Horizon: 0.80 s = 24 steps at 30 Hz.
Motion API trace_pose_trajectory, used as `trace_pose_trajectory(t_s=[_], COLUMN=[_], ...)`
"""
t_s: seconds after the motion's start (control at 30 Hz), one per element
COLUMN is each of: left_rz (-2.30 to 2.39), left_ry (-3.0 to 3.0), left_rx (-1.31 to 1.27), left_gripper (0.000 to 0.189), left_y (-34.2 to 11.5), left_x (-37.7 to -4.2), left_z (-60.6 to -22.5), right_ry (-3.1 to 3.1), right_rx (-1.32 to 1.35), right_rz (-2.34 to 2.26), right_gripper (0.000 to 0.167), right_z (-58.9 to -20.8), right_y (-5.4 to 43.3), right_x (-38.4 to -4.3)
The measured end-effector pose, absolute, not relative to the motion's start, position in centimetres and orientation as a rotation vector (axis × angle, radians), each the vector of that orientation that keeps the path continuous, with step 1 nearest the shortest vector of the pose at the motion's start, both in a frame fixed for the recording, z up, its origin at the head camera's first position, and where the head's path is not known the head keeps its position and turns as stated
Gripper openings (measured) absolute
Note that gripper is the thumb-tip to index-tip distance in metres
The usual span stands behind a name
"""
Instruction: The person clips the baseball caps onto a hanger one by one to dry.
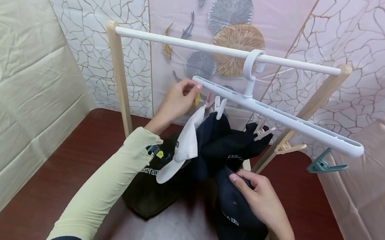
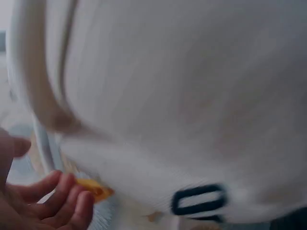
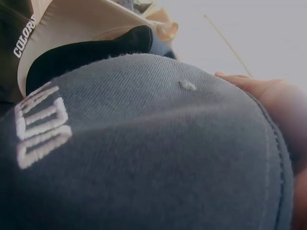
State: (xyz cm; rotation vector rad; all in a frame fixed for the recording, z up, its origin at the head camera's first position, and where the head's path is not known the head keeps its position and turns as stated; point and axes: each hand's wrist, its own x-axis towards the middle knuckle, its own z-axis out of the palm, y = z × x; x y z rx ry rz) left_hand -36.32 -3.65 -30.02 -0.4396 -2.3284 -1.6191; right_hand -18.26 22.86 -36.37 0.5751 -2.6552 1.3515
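My left hand [image 1: 179, 102] is at the left end of the white clip hanger [image 1: 275, 115], its thumb and fingers pinching that end beside a yellow clip [image 2: 93, 188]. My right hand [image 1: 265, 197] holds a dark navy cap [image 1: 234, 204] by its edge, thumb on the near side, below the hanger. Pale lettering shows on this cap in the right wrist view. From the hanger's clips hang a white cap [image 1: 187, 139] with dark letters, a navy cap [image 1: 208, 137] and a black cap [image 1: 236, 144]. A dark brown cap [image 1: 155, 199] hangs lower, behind the left sleeve; its clip is hidden.
The hanger hooks over a white rod [image 1: 187, 43] between wooden posts [image 1: 120, 76]. Toward its right end, a beige clip [image 1: 289, 148] and a teal clip [image 1: 325, 165] carry nothing. A reddish-brown table [image 1: 55, 167] lies below, with fabric panels [image 1: 15, 76] around it.
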Motion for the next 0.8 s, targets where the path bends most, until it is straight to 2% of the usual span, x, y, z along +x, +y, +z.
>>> trace_pose_trajectory(t_s=[0.2,0.4,0.63,0.8], left_rz=[-1.332,-1.298,-1.272,-1.236], left_ry=[-2.541,-2.611,-2.703,-2.701], left_rx=[-0.632,-0.675,-0.78,-0.839], left_gripper=[0.05,0.038,0.056,0.048], left_y=[-2.3,-2.5,-3.3,-3.5], left_x=[-33.8,-33.7,-34.3,-35.1], left_z=[-29.9,-30.2,-30.5,-30.3], right_ry=[-2.66,-2.684,-2.692,-2.693], right_rx=[0.567,0.554,0.569,0.568], right_rz=[1.325,1.332,1.322,1.309], right_gripper=[0.024,0.022,0.023,0.023], right_z=[-36.2,-36.3,-36.3,-36.3], right_y=[23.2,23.4,23.5,23.7], right_x=[-18.3,-18.2,-18.2,-18.1])
